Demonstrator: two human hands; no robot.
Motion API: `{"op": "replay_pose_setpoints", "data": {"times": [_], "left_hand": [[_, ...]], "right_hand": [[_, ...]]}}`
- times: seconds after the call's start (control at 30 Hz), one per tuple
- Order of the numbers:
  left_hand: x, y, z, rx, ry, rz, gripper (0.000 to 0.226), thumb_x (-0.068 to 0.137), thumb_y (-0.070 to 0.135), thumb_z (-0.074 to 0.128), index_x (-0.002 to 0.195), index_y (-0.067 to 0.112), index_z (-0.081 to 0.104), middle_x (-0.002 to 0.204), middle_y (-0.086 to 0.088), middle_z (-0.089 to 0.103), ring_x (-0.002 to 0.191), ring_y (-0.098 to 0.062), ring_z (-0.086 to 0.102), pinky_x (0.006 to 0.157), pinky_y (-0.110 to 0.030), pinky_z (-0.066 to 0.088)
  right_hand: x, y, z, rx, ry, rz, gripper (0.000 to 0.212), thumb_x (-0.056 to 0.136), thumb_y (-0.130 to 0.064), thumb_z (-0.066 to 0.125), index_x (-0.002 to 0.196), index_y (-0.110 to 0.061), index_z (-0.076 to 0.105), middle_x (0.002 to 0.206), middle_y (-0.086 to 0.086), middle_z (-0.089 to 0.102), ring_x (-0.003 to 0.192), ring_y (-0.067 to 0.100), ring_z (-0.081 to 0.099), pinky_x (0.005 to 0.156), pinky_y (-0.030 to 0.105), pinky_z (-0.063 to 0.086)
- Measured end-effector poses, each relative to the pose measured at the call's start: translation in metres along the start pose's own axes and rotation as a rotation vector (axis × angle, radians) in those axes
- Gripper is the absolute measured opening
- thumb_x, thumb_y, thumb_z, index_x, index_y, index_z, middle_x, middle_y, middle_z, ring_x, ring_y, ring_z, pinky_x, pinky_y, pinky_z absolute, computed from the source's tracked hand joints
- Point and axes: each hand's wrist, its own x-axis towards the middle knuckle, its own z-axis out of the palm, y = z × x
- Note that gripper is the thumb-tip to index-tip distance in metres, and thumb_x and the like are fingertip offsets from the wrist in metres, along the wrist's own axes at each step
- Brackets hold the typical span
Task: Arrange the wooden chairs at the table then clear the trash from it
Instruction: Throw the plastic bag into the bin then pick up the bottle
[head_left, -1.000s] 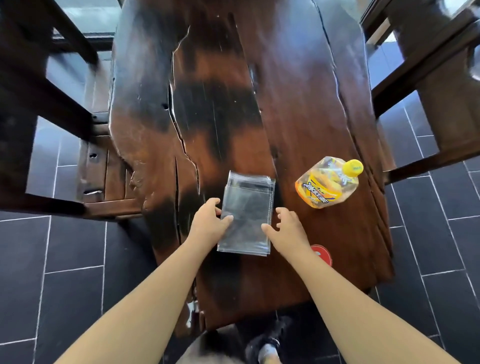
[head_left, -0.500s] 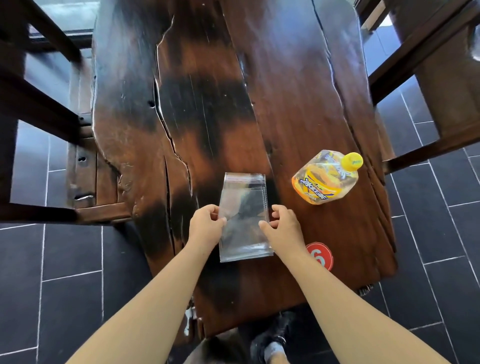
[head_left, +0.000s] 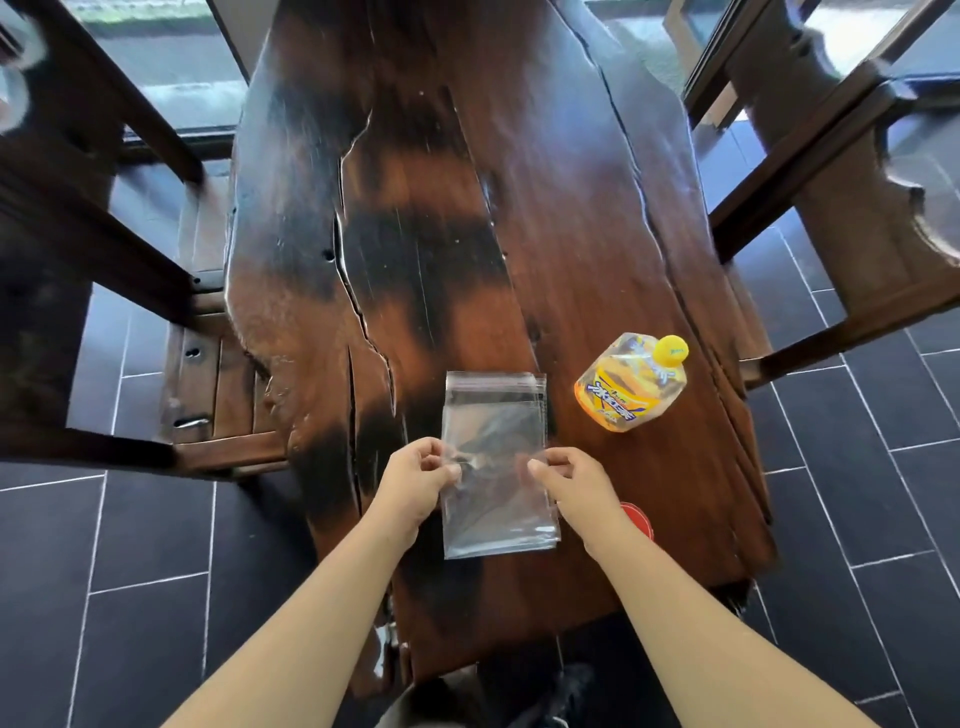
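Note:
A clear plastic bag (head_left: 493, 415) is held over the near end of the dark wooden table (head_left: 441, 208). My left hand (head_left: 415, 478) pinches its left edge and my right hand (head_left: 571, 483) pinches its right edge, about halfway down the bag. An empty plastic bottle (head_left: 626, 387) with an orange label and yellow cap lies on the table to the right of the bag. One wooden chair (head_left: 104, 260) stands at the table's left side and another wooden chair (head_left: 841, 208) at its right side.
A red round sticker (head_left: 638, 519) shows on the table just behind my right wrist. The floor (head_left: 130, 571) is dark tile with pale grout. Windows run along the far side. My shoes show under the table's near edge.
Both hands went from resting beside the bag to pinching its edges, and the bag has lifted and shifted slightly nearer. The bottle has not moved.

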Motion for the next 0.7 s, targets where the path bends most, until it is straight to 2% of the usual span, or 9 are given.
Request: {"op": "replay_pose_setpoints", "data": {"times": [0.13,0.2,0.27,0.33,0.4,0.47,0.6,0.7], "left_hand": [[-0.022,0.014,0.002,-0.044,-0.054,0.043,0.018,0.090,-0.003,0.065,0.080,0.012,0.065,0.078,-0.006,0.066,0.079,-0.021,0.066,0.071,-0.035,0.054],[-0.034,0.020,0.004,-0.086,-0.096,0.065,0.022,0.089,-0.004,0.066,0.076,0.014,0.065,0.077,-0.007,0.066,0.077,-0.020,0.067,0.071,-0.036,0.054],[-0.047,0.026,0.005,-0.123,-0.135,0.087,0.021,0.090,-0.004,0.066,0.077,0.013,0.065,0.077,-0.008,0.067,0.075,-0.019,0.067,0.068,-0.034,0.054],[-0.057,0.033,0.008,-0.146,-0.166,0.110,0.019,0.090,-0.003,0.065,0.078,0.012,0.065,0.074,-0.007,0.067,0.071,-0.017,0.067,0.063,-0.030,0.052],[-0.065,0.038,0.012,-0.146,-0.180,0.130,0.017,0.090,-0.003,0.066,0.080,0.010,0.065,0.073,-0.006,0.067,0.069,-0.016,0.067,0.063,-0.030,0.052],[-0.070,0.042,0.016,-0.126,-0.191,0.150,0.014,0.090,-0.003,0.066,0.082,0.009,0.066,0.073,-0.007,0.068,0.072,-0.019,0.066,0.068,-0.034,0.050],[-0.078,0.051,0.029,-0.102,-0.207,0.198,0.016,0.087,-0.006,0.068,0.082,0.009,0.067,0.076,-0.011,0.067,0.076,-0.024,0.065,0.073,-0.036,0.051],[-0.084,0.057,0.045,-0.107,-0.254,0.250,0.014,0.084,-0.010,0.069,0.083,0.004,0.067,0.074,-0.015,0.063,0.068,-0.023,0.064,0.072,-0.034,0.052]], "right_hand": [[-0.018,-0.001,-0.015,0.050,0.060,-0.061,0.033,0.087,-0.034,0.075,0.113,-0.015,0.065,0.096,-0.002,0.067,0.090,0.014,0.064,0.076,0.031,0.053],[-0.029,-0.005,-0.025,0.182,0.004,-0.040,0.033,0.089,-0.032,0.073,0.115,-0.017,0.063,0.103,0.001,0.068,0.096,0.015,0.066,0.075,0.032,0.054],[-0.040,-0.008,-0.035,0.269,-0.051,-0.009,0.033,0.089,-0.034,0.073,0.116,-0.020,0.062,0.109,0.005,0.069,0.099,0.018,0.069,0.079,0.039,0.058],[-0.050,-0.011,-0.045,0.306,-0.083,0.000,0.031,0.089,-0.036,0.072,0.115,-0.021,0.063,0.108,0.006,0.073,0.095,0.021,0.073,0.077,0.039,0.059],[-0.059,-0.012,-0.054,0.356,-0.114,-0.007,0.025,0.092,-0.032,0.070,0.113,-0.018,0.065,0.104,0.006,0.076,0.091,0.021,0.073,0.068,0.031,0.055],[-0.068,-0.013,-0.062,0.358,-0.108,-0.039,0.020,0.092,-0.025,0.070,0.109,-0.015,0.068,0.100,0.006,0.077,0.090,0.019,0.072,0.069,0.027,0.051],[-0.084,-0.011,-0.081,0.359,-0.073,-0.112,0.022,0.088,-0.013,0.073,0.109,-0.008,0.070,0.098,0.012,0.076,0.088,0.020,0.072,0.076,0.029,0.052],[-0.095,-0.006,-0.099,0.377,-0.044,-0.166,0.017,0.088,-0.006,0.071,0.105,-0.003,0.070,0.099,0.017,0.075,0.088,0.022,0.072,0.076,0.029,0.055]]}}
